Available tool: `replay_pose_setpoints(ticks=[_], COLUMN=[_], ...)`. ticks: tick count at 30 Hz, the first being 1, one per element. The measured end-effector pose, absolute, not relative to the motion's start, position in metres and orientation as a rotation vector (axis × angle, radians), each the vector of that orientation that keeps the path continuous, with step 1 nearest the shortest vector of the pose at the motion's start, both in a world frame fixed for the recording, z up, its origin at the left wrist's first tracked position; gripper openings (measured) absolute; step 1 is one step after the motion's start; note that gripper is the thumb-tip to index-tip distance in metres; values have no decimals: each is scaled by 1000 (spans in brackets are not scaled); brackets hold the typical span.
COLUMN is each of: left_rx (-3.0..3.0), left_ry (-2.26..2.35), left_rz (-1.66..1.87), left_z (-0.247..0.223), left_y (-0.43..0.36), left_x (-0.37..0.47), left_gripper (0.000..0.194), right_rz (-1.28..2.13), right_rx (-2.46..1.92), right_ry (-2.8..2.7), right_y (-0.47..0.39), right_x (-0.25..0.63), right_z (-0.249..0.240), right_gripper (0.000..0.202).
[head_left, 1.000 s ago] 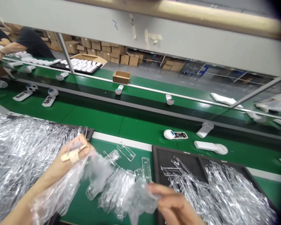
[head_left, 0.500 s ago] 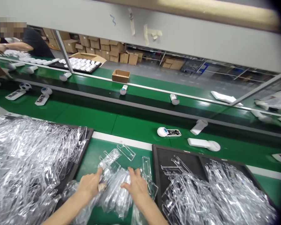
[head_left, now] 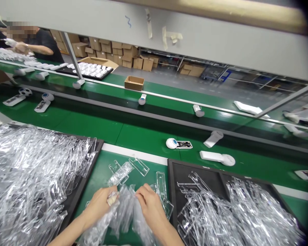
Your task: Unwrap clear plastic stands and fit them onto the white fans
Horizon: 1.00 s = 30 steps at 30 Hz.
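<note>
Pinching the plastic (head_left: 125, 210) at lower middle, my left hand (head_left: 101, 202) and right hand (head_left: 149, 204), looser before, now both have hold.

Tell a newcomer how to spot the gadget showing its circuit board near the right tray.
Find the black tray beside the right hand. Beyond its far left corner, a white round-headed device lies. Its dark circuit board is exposed; its two white neighbours show none.
</note>
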<state>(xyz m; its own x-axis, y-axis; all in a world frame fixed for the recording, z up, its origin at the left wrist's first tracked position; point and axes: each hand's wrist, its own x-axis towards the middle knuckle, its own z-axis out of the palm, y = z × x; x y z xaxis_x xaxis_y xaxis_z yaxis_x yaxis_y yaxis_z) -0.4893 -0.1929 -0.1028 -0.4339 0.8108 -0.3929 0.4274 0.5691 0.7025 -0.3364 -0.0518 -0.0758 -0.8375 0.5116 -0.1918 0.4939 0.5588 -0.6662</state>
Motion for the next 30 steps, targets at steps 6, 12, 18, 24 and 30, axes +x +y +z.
replay_pose_setpoints(ticks=[6,12,18,24,30], left_rx=[1337,1082,755,782,808], left_ry=[2064,2028,1965,1686,1549], left_rz=[606,1005,1320,1255,1194], left_z=[-72,-21,6,5,-15], left_y=[-204,-204,-205,-201,-182], left_x=[-485,-481,-490,-480,-436], left_gripper=[14,22,23,71,40], right_rz=[1087,997,1154,1238,1189], right_rx=[-435,-418,-453,-422,-599], right_ry=[-2757,-2732,-2627,-2518,-2128], right_y=[-57,-51,-37,-42,-91], right_x=[-312,-306,-306,-314,-341], right_z=[-32,-4,29,37,-5], right_gripper=[20,20,18,16,18])
